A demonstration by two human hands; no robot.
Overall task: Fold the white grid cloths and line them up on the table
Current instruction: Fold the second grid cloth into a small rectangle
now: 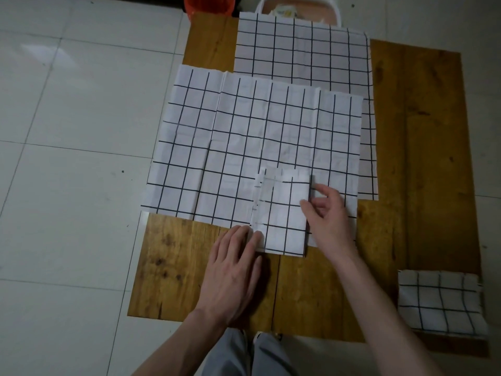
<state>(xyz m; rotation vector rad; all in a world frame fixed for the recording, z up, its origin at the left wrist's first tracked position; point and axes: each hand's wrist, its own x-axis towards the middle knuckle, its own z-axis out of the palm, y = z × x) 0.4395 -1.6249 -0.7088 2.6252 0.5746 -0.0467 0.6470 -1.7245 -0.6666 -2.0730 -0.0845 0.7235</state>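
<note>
White grid cloth, folded small (pixel 283 213), lies at the near edge of the big spread cloth (pixel 244 137) on our wooden table (pixel 173 267). Our left hand (pixel 233 270) presses its near-left corner with flat fingers; our right hand (pixel 324 215) pinches its right edge.

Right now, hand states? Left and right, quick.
Left hand: open, fingers flat, pressing the near left corner of the folded cloth.
Right hand: pinching the folded cloth's right edge between thumb and fingers.
</note>
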